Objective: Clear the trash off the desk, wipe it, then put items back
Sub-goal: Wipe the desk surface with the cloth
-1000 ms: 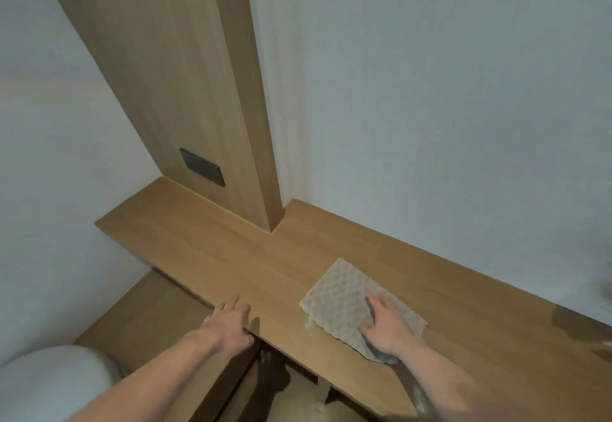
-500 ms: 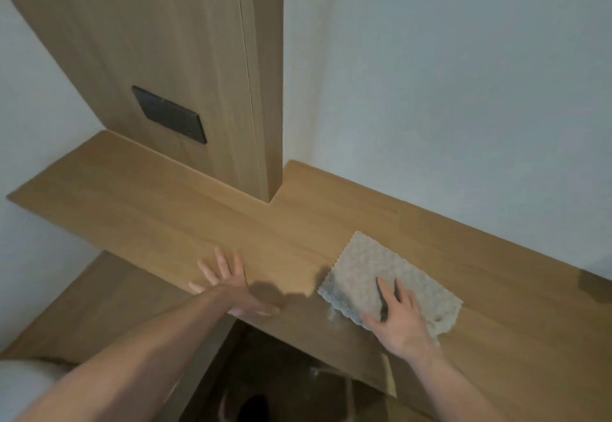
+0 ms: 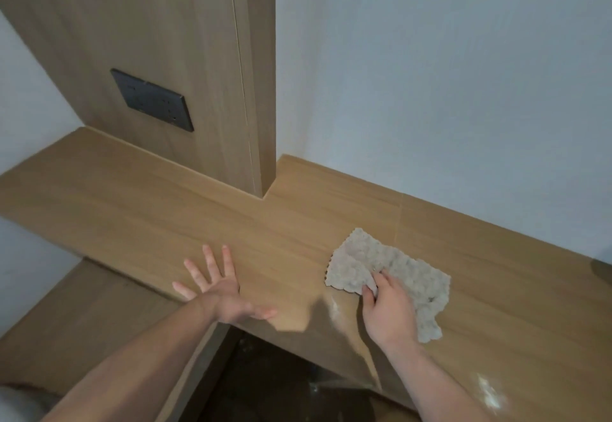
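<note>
Cloth [image 3: 397, 269] one, on bench [image 3: 132, 196], right hand [image 3: 387, 309] bunched its edge, left hand [image 3: 218, 286] splayed flat on bench.

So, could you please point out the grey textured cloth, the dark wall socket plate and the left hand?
grey textured cloth [image 3: 402, 264]: head view, upper middle.
dark wall socket plate [image 3: 152, 100]: head view, centre.
left hand [image 3: 225, 292]: head view, back of hand.

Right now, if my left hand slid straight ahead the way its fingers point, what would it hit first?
Likely the tall wooden wall panel behind the bare wooden desk; nothing shows between it and the left hand, though depth is unclear.
</note>
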